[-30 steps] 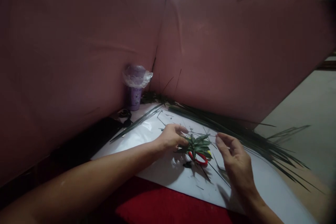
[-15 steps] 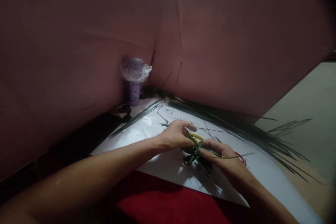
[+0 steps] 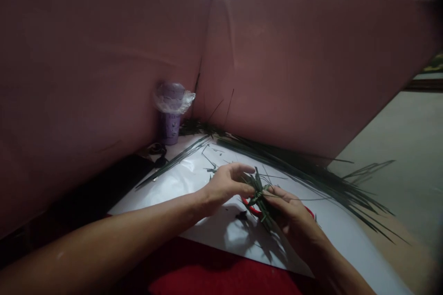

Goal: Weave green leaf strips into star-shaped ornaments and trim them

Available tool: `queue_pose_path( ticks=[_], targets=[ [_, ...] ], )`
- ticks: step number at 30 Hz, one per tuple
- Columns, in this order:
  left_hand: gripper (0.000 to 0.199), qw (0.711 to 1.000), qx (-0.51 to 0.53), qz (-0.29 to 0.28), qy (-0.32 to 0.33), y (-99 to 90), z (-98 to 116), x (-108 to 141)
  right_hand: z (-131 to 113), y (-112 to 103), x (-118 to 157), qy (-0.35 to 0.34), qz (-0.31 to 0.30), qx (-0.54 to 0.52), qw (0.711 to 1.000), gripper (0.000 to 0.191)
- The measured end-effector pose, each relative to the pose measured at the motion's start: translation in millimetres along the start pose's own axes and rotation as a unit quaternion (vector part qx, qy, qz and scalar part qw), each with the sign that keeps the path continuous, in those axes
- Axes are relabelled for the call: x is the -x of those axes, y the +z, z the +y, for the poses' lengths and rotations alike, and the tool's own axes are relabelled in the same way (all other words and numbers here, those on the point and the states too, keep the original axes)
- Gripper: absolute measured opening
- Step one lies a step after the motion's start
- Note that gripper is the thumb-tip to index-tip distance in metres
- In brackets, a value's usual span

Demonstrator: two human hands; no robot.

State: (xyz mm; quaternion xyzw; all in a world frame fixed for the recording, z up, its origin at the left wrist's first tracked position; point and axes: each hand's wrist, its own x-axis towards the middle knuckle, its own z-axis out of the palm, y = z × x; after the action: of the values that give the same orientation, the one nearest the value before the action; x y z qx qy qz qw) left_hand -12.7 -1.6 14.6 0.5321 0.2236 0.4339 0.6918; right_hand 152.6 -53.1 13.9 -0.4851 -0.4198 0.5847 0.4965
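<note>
A knotted bundle of green leaf strips (image 3: 259, 196) is held up above the white sheet, its loose ends sticking out up and down. My left hand (image 3: 224, 188) pinches its left side between thumb and fingers. From the right, my right hand (image 3: 290, 209) grips the same bundle near the knot, with a thin strip trailing off to the right over the hand. Beneath the bundle shows a red loop (image 3: 252, 207), possibly a scissors handle, partly covered by the leaves. More red peeks out beside my right wrist.
Long green leaf strips (image 3: 294, 161) lie along the back right edge of the white sheet (image 3: 173, 179); several overhang it. A purple cup (image 3: 171, 124) with clear plastic around it stands in the corner. Pink panels (image 3: 294, 69) rise behind. Leaf scraps litter the sheet.
The leaf bundle has turned, its ends now pointing more up and down. A yellow curve seen behind it is now hidden, while a red loop shows below. The camera view has tilted slightly upward.
</note>
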Motion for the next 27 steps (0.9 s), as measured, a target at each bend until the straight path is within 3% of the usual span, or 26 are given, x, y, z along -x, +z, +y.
queue_pose_path(
  ticks=[10,16,27],
  targets=[
    [0.048,0.997,-0.044,0.057,0.008,2.9,0,0,-1,8,9,-0.038,-0.018,0.065,0.997,0.033],
    [0.051,0.998,-0.035,0.053,0.011,5.5,3,3,5,4,5,-0.047,-0.034,0.049,0.997,0.034],
    [0.044,0.998,-0.005,0.056,-0.001,9.8,8,6,10,0,0,-0.079,-0.001,0.065,0.995,0.027]
  ],
)
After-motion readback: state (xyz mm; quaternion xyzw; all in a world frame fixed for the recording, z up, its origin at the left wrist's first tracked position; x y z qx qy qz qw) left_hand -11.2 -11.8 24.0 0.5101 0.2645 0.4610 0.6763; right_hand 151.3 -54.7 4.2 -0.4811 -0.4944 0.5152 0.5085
